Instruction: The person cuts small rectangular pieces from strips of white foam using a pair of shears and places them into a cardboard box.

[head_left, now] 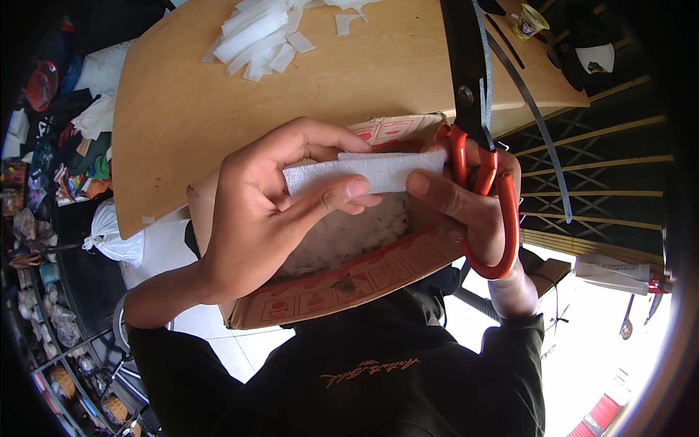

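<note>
A folded strip of white, fabric-like material (378,173) stretches between my two hands, above an open box. My left hand (273,197) pinches its left end, thumb in front and fingers behind. The right end is between the thumb and fingers of my right hand (470,200). Large scissors with orange handles (510,240) also hang on my right hand, their dark blades pointing away toward the table's far side. Below the strip, the cardboard box (349,288) with red print has pale material on its bottom, partly covered by my hands.
A wooden table (349,80) lies beyond the box, with a pile of white cut strips (258,36) at its far left. A yellow cup (530,23) and a cap (593,54) are at the far right. A white plastic bag (115,231) sits at left, by crowded shelves.
</note>
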Tool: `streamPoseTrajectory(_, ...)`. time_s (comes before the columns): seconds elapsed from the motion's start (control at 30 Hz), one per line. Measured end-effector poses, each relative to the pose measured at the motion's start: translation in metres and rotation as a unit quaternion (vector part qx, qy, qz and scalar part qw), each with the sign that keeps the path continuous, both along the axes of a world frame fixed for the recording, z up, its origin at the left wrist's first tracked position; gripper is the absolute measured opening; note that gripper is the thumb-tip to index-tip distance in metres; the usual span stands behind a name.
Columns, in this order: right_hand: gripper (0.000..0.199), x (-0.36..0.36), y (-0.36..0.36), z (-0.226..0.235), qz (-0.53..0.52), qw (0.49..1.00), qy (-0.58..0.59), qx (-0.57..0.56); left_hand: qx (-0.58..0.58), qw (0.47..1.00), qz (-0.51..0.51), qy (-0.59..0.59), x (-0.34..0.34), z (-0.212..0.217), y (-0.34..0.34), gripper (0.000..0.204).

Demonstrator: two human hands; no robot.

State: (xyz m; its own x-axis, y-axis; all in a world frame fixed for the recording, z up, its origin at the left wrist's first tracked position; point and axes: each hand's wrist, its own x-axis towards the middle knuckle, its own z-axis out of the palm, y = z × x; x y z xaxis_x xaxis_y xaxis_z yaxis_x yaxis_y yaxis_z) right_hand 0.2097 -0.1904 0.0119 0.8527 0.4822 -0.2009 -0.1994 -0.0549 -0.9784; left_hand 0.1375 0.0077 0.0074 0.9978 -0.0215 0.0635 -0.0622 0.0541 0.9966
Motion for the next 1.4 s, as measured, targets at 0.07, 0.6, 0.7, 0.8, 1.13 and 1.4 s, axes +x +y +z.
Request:
streamPoseTrajectory(0.07,0.018,0.000,0.001,0.004,0.011,1.000,-0.002,-0.008,0.011,1.000,0.015,-0.004,0.000,0.003,0.001,0.022)
streamPoseTrajectory(0.6,0.017,0.004,0.006,0.009,0.015,1.000,-0.005,-0.011,-0.006,0.999,0.036,0.039,-0.007,0.003,0.005,0.021)
streamPoseTrajectory(0.7,0.016,0.004,0.005,0.008,0.016,1.000,0.011,-0.012,0.071,0.997,0.015,0.027,-0.007,0.005,0.008,0.024)
streamPoseTrajectory(0.8,0.016,0.005,0.004,0.006,0.026,1.000,-0.006,-0.007,0.094,0.995,-0.014,-0.026,-0.001,-0.005,0.009,0.026)
streamPoseTrajectory(1.13,0.025,-0.002,-0.001,-0.011,0.081,0.991,-0.102,0.000,0.055,0.997,-0.036,0.041,-0.006,-0.002,0.006,0.013)
streamPoseTrajectory(1.4,0.052,-0.044,-0.097,-0.015,0.082,0.996,-0.015,-0.010,-0.026,0.995,0.026,0.094,-0.020,-0.007,0.012,0.015)
